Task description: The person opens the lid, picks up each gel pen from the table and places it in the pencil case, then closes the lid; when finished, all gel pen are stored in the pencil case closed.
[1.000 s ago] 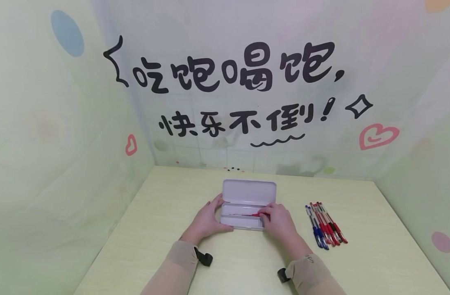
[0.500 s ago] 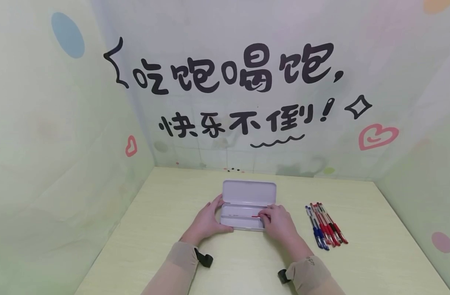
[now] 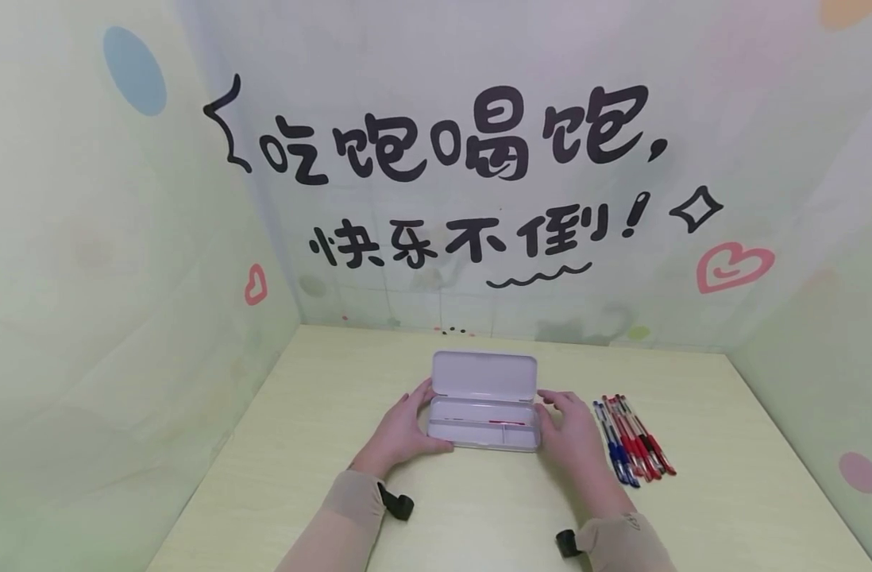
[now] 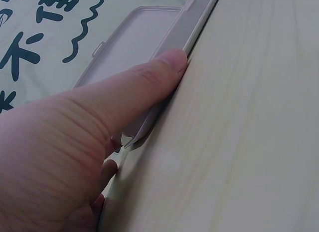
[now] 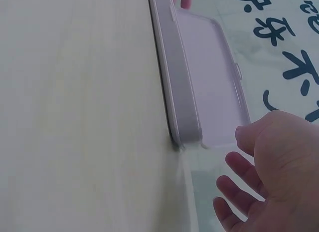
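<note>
A pale metal pencil case lies with its lid raised on the table, a red pen partly visible in its rear compartment. My left hand grips the case's left end; in the left wrist view the thumb of the left hand presses along its front edge. Beside the case's right end is my right hand, holding nothing. In the right wrist view the fingers of the right hand are loosely bent, apart from the case.
Several blue, red and black pens lie in a bunch on the table, to the right of my right hand. A printed cloth backdrop stands behind and at both sides of the table.
My right hand has let go of the red pen, which now lies in the rear compartment, and has moved right, out of the case to its right end. My left hand has stayed put.
</note>
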`<state>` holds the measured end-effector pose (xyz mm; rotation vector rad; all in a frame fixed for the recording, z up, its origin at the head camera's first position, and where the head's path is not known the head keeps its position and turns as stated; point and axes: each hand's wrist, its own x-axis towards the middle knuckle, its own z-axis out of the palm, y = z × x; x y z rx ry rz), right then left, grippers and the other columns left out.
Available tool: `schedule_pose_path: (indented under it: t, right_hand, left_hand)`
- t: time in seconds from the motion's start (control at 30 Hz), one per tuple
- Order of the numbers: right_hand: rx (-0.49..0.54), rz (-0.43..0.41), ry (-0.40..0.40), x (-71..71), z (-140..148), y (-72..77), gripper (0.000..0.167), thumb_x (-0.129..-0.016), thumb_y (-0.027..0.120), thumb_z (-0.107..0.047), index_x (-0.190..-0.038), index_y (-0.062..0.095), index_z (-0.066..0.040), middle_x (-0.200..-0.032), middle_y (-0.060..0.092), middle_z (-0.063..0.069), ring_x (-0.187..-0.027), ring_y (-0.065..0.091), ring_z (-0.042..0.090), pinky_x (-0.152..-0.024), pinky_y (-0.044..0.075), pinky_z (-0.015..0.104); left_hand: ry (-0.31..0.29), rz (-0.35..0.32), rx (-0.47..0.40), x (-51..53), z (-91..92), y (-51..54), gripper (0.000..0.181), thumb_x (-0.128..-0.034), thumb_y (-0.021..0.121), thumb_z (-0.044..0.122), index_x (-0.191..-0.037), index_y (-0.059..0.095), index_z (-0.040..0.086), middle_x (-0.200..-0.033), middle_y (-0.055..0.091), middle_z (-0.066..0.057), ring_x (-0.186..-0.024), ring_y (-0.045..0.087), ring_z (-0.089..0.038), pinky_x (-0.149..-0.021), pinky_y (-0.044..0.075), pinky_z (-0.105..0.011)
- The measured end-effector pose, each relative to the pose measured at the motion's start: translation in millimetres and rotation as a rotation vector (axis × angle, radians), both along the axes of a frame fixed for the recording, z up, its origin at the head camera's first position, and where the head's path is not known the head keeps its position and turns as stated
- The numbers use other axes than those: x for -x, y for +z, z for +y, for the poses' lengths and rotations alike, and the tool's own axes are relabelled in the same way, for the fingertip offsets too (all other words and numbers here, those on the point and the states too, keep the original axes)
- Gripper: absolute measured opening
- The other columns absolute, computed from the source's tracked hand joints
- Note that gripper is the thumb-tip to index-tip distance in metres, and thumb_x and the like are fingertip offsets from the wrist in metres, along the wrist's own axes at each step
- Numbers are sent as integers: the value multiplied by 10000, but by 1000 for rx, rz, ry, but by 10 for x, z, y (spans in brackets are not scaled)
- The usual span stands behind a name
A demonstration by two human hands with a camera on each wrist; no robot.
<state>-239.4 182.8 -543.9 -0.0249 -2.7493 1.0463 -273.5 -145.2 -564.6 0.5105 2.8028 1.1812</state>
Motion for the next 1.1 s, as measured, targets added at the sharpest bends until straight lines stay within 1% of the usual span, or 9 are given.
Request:
schedule_pose_path:
  t: [0.1, 0.23, 0.37, 0.47, 0.6, 0.73, 0.9, 1.0, 1.1]
  right_hand:
    - [3, 4, -48, -25, 158, 2, 429, -1129, 610, -321, -1511, 654, -131, -1466, 653, 173, -1350, 615, 430, -1121, 540, 688]
    - [-8, 48, -98, -69, 350, 9, 437, -1122, 622, -293, -1509, 646, -90, -1410, 682, 187, -1289, 631, 413, -1048, 566, 653]
    - [2, 75, -143, -126, 509, 14, 433, -1111, 636, -265, -1494, 653, -63, -1388, 687, 226, -1270, 644, 444, -1030, 566, 656]
    - [29, 35, -187, -175, 618, 22, 455, -1116, 617, -282, -1517, 637, -67, -1453, 636, 270, -1323, 613, 494, -1079, 539, 694]
    - [37, -23, -254, -222, 755, 27, 477, -1120, 583, -285, -1541, 614, -64, -1525, 563, 326, -1372, 563, 544, -1109, 513, 737]
    - [31, -21, -323, -271, 867, 19, 473, -1110, 573, -260, -1526, 616, -39, -1506, 562, 337, -1355, 561, 559, -1086, 519, 736]
    - [26, -34, -380, -320, 985, -27, 496, -1121, 552, -292, -1521, 600, -2, -1477, 562, 343, -1299, 588, 550, -1026, 544, 711]
    - [16, -77, -408, -338, 1043, -73, 524, -1122, 545, -313, -1529, 584, 15, -1488, 547, 363, -1320, 567, 568, -1054, 534, 724]
    - [-9, -118, -434, -343, 1082, -105, 538, -1116, 536, -314, -1526, 575, 33, -1507, 525, 394, -1358, 520, 614, -1098, 497, 761]
  left_hand:
    - [9, -9, 6, -1, 3, 3, 1337, -688, 1045, 459, -1750, 287, 170, -1671, 579, 37, -1655, 403, -328, -1434, 230, -545]
    - [20, -5, 7, 3, -3, 1, 1341, -679, 1047, 463, -1749, 292, 175, -1667, 583, 44, -1653, 406, -336, -1430, 235, -553]
    - [19, 2, -6, 2, -13, -1, 1344, -672, 1050, 462, -1749, 295, 184, -1660, 589, 42, -1642, 424, -335, -1434, 223, -551]
    - [14, 0, -12, -2, -16, -6, 1348, -670, 1049, 470, -1751, 291, 199, -1664, 584, 48, -1639, 429, -333, -1435, 216, -552]
    - [17, 1, -10, 0, -15, -19, 1351, -665, 1051, 478, -1751, 294, 208, -1667, 580, 56, -1639, 427, -342, -1431, 227, -561]
    - [22, -1, -4, 5, -14, -22, 1351, -666, 1049, 486, -1751, 292, 213, -1671, 575, 61, -1645, 416, -352, -1427, 237, -569]
    - [20, -5, -2, 8, -14, -20, 1356, -670, 1047, 489, -1754, 282, 207, -1669, 579, 57, -1645, 416, -354, -1427, 233, -572]
    - [17, -7, -2, 9, -16, -24, 1358, -669, 1048, 489, -1753, 283, 197, -1660, 588, 52, -1642, 420, -358, -1426, 233, -577]
    - [14, -11, -3, 10, -17, -27, 1359, -669, 1048, 491, -1753, 283, 199, -1658, 590, 60, -1646, 412, -357, -1426, 233, -578]
